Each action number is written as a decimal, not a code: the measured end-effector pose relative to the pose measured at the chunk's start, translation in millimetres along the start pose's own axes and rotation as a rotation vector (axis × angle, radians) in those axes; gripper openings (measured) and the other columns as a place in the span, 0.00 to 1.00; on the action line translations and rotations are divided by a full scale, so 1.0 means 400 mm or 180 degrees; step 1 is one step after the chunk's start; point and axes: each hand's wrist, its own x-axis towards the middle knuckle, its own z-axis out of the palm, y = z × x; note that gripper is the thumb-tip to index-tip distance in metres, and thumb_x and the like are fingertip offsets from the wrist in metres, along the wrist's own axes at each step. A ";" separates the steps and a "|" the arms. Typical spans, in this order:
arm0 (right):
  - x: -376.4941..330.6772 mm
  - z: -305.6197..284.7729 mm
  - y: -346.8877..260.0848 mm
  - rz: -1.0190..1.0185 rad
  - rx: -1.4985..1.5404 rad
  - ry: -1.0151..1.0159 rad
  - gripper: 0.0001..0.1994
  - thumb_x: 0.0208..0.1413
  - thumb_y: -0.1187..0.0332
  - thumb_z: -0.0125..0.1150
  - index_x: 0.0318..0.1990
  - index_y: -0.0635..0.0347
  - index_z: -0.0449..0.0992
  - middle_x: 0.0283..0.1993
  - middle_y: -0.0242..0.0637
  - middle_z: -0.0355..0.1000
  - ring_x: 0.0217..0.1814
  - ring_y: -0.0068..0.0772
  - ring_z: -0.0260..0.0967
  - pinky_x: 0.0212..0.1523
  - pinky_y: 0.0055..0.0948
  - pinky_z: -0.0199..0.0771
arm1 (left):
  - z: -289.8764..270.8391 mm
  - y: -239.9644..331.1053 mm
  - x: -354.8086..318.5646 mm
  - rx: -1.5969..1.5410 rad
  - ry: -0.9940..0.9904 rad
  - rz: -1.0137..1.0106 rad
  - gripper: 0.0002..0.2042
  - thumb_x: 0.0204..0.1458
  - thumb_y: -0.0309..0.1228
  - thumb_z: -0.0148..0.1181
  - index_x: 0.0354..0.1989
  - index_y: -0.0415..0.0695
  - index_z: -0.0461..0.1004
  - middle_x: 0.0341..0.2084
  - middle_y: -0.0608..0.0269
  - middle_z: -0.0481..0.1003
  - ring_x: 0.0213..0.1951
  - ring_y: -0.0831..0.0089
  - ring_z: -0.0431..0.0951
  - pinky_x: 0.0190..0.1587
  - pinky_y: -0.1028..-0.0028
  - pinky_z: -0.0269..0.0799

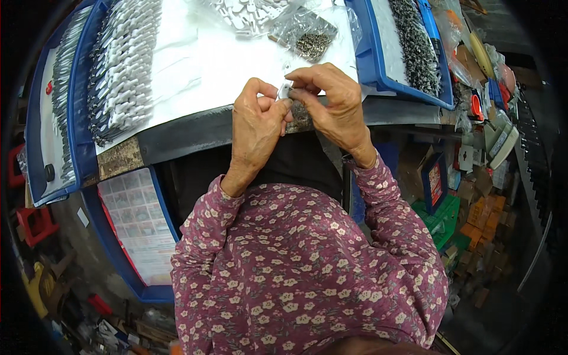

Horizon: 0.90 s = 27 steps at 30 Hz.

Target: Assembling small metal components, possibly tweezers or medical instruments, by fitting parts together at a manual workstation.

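Observation:
Above the near edge of the white-covered bench, my two hands meet over a small white plastic part (284,90). My left hand (258,115) pinches it between thumb and fingers from the left. From the other side, the thumb and forefinger of my right hand (335,102) close on its right end. Fingertips cover much of the part, so its full shape is hidden. Beyond my hands lies a clear bag of small brass-coloured metal pieces (312,46). Farther back is a loose heap of similar white plastic parts (248,13).
A blue tray (78,94) at the left holds stacked rows of white-handled parts (127,71). On the right, another blue tray (378,71) contains many dark metal pieces (417,53). Below the bench are a blue bin (148,294), a green crate (441,219) and orange boxes (482,219).

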 end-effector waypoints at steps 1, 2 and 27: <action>-0.001 0.001 0.001 -0.0155 -0.0172 -0.0027 0.12 0.39 0.82 0.60 0.34 0.62 0.75 0.27 0.33 0.70 0.27 0.23 0.67 0.27 0.19 0.69 | 0.001 0.000 -0.002 0.0088 0.0031 0.0015 0.06 0.49 0.24 0.52 0.31 0.42 0.61 0.16 0.66 0.70 0.14 0.86 0.65 0.12 0.88 0.55; -0.002 0.002 0.000 -0.0150 -0.0169 -0.0027 0.12 0.39 0.82 0.60 0.34 0.62 0.75 0.27 0.33 0.70 0.27 0.23 0.67 0.27 0.19 0.69 | 0.004 -0.001 -0.003 0.0091 0.0032 0.0009 0.06 0.49 0.24 0.52 0.31 0.42 0.61 0.16 0.66 0.70 0.14 0.86 0.65 0.12 0.88 0.55; -0.009 -0.002 0.016 -0.0182 -0.0197 -0.0126 0.17 0.36 0.86 0.58 0.38 0.64 0.72 0.25 0.34 0.70 0.25 0.24 0.69 0.25 0.20 0.69 | 0.014 -0.023 -0.005 0.1873 0.0412 0.1506 0.05 0.46 0.20 0.49 0.29 0.37 0.60 0.11 0.58 0.63 0.14 0.75 0.64 0.17 0.75 0.58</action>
